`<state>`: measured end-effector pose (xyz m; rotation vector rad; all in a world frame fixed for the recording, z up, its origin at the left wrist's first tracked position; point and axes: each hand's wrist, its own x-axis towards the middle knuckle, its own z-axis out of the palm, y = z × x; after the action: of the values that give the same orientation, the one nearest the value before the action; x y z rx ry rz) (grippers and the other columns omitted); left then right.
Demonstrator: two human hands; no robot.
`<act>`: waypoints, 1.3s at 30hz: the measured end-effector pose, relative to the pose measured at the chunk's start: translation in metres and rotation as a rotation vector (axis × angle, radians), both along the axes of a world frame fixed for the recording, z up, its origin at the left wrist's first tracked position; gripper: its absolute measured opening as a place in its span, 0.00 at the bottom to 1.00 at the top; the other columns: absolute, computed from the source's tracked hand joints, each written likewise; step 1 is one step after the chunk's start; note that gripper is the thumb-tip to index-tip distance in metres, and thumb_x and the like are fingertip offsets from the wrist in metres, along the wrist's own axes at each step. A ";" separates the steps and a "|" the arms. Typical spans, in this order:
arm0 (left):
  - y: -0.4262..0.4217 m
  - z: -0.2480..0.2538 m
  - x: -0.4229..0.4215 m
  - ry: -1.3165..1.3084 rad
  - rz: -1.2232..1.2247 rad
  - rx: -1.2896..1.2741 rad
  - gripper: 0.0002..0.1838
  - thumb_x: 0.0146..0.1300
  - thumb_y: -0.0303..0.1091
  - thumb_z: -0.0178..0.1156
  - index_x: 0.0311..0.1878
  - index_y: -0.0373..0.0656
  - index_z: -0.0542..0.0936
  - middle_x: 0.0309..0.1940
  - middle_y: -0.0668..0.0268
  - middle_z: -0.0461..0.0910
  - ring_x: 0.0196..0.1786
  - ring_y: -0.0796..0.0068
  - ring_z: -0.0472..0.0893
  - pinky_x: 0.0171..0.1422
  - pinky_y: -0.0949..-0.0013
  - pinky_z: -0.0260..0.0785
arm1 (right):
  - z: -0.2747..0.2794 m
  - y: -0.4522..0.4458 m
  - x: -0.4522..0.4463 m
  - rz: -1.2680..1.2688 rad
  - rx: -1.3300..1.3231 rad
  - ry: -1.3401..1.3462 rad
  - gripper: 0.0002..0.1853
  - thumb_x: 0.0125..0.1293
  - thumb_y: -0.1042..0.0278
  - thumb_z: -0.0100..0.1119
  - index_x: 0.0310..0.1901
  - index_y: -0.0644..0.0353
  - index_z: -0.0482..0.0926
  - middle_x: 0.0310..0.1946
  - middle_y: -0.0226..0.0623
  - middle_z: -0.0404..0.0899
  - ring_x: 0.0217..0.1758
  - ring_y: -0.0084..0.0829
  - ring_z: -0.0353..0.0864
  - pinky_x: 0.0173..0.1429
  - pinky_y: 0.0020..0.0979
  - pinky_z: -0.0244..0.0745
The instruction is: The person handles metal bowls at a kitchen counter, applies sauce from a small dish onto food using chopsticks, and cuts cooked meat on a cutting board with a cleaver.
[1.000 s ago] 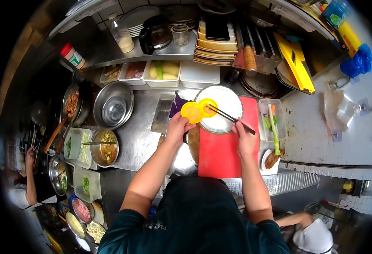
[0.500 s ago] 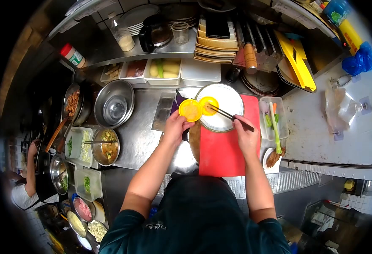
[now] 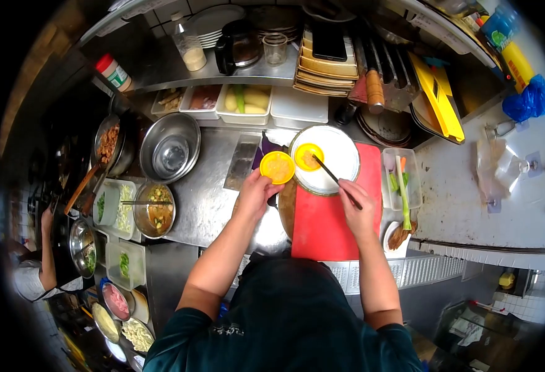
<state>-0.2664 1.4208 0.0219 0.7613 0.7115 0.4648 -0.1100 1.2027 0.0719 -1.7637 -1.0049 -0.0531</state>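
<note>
My left hand (image 3: 257, 193) grips a small yellow dish (image 3: 277, 168) of pale, crumbly-looking food, held just left of the plate. In my right hand (image 3: 358, 209) is a pair of dark chopsticks (image 3: 331, 172), fingers closed on them. Their tips touch or hover over a second yellow dish (image 3: 317, 150), which sits on a round white plate (image 3: 340, 146) and also contains some pale food. The plate overlaps the far end of a red cutting board (image 3: 325, 229). A purple piece (image 3: 267, 144) shows behind the held dish, partly hidden.
A clear container of vegetables (image 3: 416, 192) stands right of the board. Steel bowls (image 3: 192, 155) and a bowl of soupy food with chopsticks (image 3: 155, 230) are to the left. Cleavers with a wooden handle (image 3: 375, 93) hang behind. Another person's arm (image 3: 47, 248) is at far left.
The chopsticks now look closer together and steeper, with their tips still at the dish on the plate. My left hand stays nearly in place. The whole view has shifted slightly.
</note>
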 end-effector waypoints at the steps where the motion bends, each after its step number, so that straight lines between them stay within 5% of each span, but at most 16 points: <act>1: 0.000 -0.002 -0.004 -0.002 0.005 -0.006 0.22 0.69 0.18 0.47 0.66 0.32 0.72 0.57 0.53 0.82 0.55 0.62 0.86 0.58 0.60 0.83 | -0.002 -0.001 -0.001 0.003 -0.006 -0.034 0.10 0.63 0.83 0.68 0.47 0.67 0.87 0.47 0.48 0.87 0.50 0.42 0.88 0.55 0.34 0.83; 15: -0.009 0.003 -0.085 -0.060 0.127 -0.062 0.23 0.69 0.20 0.50 0.67 0.33 0.73 0.58 0.55 0.81 0.56 0.63 0.84 0.61 0.59 0.82 | 0.019 -0.004 -0.023 0.056 -0.080 -0.460 0.11 0.60 0.84 0.68 0.45 0.65 0.87 0.47 0.49 0.87 0.49 0.48 0.88 0.55 0.41 0.84; 27: -0.011 0.000 -0.149 -0.010 0.271 -0.081 0.25 0.67 0.19 0.51 0.68 0.33 0.73 0.58 0.54 0.81 0.58 0.61 0.84 0.62 0.60 0.82 | 0.004 0.004 -0.024 0.172 -0.218 -0.492 0.18 0.57 0.85 0.64 0.50 0.63 0.87 0.52 0.49 0.86 0.56 0.49 0.86 0.62 0.41 0.82; 39: -0.009 0.000 -0.162 -0.041 0.276 -0.089 0.25 0.66 0.18 0.50 0.67 0.32 0.74 0.57 0.55 0.81 0.55 0.64 0.85 0.60 0.61 0.84 | -0.009 0.010 -0.038 0.136 -0.230 -0.486 0.14 0.61 0.83 0.63 0.48 0.62 0.88 0.53 0.50 0.85 0.55 0.49 0.87 0.58 0.41 0.84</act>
<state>-0.4286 1.4116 0.0223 0.5709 0.7975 0.6923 -0.1477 1.2124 0.0628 -1.9310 -1.5294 -0.3020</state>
